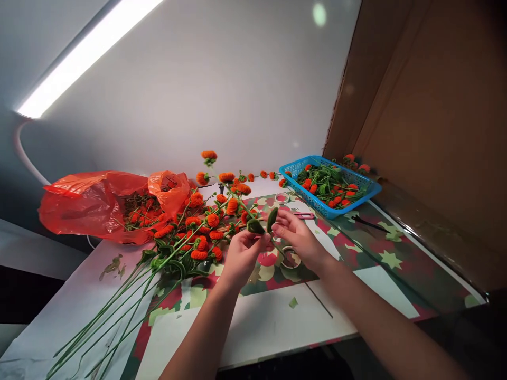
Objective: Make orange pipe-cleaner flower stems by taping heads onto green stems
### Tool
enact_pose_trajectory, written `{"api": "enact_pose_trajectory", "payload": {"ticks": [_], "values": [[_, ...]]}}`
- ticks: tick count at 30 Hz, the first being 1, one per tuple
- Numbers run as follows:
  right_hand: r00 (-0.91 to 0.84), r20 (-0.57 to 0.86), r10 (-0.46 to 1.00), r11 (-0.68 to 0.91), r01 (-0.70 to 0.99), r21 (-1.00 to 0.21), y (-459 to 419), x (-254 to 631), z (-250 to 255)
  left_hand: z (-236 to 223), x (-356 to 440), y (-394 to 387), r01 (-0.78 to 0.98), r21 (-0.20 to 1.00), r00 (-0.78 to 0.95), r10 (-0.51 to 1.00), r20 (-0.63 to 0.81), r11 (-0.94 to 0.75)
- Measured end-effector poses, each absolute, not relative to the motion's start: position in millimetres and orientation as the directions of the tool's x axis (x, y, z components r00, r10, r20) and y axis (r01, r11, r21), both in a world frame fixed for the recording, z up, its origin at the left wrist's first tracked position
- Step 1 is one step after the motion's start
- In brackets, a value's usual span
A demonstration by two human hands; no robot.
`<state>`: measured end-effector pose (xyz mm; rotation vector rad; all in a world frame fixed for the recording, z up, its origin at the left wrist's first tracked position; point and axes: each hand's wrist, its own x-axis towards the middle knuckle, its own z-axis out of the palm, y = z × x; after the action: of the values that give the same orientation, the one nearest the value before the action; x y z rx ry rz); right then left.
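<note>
Flower stem [255,227] is up over mid counter [87,293]. From here, its blooms could snag that orange flower pile [202,243]; left hand [242,258] pinches it, too hard might crease it; right hand [300,241] half-curled by a leaf [272,219], can't tell if gripping, might bend it.

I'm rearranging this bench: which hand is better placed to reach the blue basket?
Probably the right hand, nearer the blue plastic basket on that side; the left hand is farther away, pinching a flower stem.
</note>
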<state>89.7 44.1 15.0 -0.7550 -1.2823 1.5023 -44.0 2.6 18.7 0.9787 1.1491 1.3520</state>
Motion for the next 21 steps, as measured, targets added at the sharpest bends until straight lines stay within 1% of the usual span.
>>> {"api": "enact_pose_trajectory", "payload": {"ticks": [3,6,8,18,21], "values": [[-0.321,0.134,0.937,-0.005,-0.399,-0.917,48.8,89.9,14.5,18.3,-42.6,1.0,-0.247,0.966,-0.006,0.997,-0.080,0.076],[-0.273,0.120,0.955,-0.019,-0.458,-0.889,49.6,89.8,14.3,17.2,-43.4,1.7,-0.292,0.952,0.040,0.996,-0.082,0.090],[-0.252,0.111,0.961,-0.025,-0.481,-0.876,49.2,89.0,14.2,16.7,-44.3,2.5,-0.292,0.952,0.047,0.996,-0.080,0.090],[-0.223,0.082,0.971,-0.047,-0.516,-0.855,49.8,87.5,12.3,15.1,-44.3,4.4,-0.289,0.954,0.059,0.996,-0.071,0.085],[-0.178,0.058,0.982,-0.035,-0.479,-0.877,49.1,89.7,13.7,13.7,-44.9,4.9,-0.288,0.956,0.007,0.998,-0.063,0.062]]}}
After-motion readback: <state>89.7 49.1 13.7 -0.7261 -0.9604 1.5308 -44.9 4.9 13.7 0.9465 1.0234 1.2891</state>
